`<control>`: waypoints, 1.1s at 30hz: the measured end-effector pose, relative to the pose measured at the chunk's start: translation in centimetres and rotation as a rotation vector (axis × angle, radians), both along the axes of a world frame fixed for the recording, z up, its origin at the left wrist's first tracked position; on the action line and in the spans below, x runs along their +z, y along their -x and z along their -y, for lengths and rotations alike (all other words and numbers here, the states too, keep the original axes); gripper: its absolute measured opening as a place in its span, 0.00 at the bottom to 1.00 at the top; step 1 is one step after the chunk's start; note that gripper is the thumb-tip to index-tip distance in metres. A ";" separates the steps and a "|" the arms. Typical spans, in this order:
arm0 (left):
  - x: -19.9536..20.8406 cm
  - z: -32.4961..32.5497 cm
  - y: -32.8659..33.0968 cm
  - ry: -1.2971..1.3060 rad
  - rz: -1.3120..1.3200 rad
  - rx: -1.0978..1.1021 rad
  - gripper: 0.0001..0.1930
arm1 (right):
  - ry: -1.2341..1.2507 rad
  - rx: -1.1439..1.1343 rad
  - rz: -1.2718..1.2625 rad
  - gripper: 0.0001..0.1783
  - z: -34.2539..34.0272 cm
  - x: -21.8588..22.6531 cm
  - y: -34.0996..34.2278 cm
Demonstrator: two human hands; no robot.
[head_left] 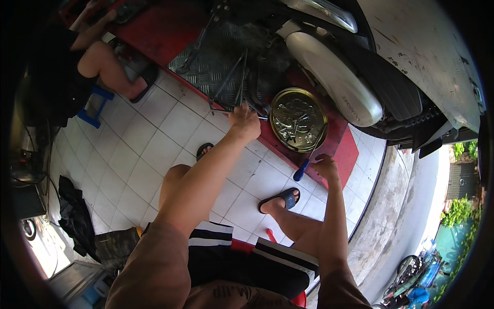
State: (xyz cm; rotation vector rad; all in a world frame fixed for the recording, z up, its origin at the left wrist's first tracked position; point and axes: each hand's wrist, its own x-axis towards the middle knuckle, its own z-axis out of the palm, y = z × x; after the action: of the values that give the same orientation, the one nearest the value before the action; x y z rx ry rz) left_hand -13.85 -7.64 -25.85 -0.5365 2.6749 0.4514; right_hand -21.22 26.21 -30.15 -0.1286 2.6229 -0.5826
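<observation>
My left hand (244, 123) is closed around a thin metal tool at the edge of the red work platform (339, 154). Several long metal wrenches or rods (239, 77) lie just beyond it on a dark checkered plate. To its right sits a round gold-rimmed tray (279, 135) with small dark metal parts in it. A blue-handled screwdriver (301, 171) reaches across the tray's near rim, its handle toward me. Beside that handle is my right hand (325, 167), fingers loosely bent and apart; whether the fingertips touch the screwdriver cannot be made out.
A motorcycle with a silver exhaust cover (334, 80) stands on the platform, its rear wheel and chain at the right. Another person (98, 64) sits at the far left near a blue stool (95, 106). White floor tiles (139, 154) lie below; parked bicycles (417, 273) are at lower right.
</observation>
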 end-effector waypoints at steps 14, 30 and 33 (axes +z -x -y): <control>-2.9 2.1 -0.5 0.048 0.010 -0.071 0.16 | 0.130 0.022 -0.013 0.19 0.9 3.3 -0.9; -0.7 1.8 0.8 0.002 -0.225 -0.066 0.18 | 0.065 0.102 -0.108 0.19 1.3 5.3 -0.7; 1.3 0.7 0.2 -0.062 -0.258 -0.065 0.16 | 0.066 0.075 -0.044 0.18 1.8 6.1 -1.0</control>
State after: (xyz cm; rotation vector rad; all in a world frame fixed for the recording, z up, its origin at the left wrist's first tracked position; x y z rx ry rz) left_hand -14.02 -8.34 -24.59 -0.3945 2.9010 0.6200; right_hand -20.24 24.38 -24.08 -0.2624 2.6295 -0.6466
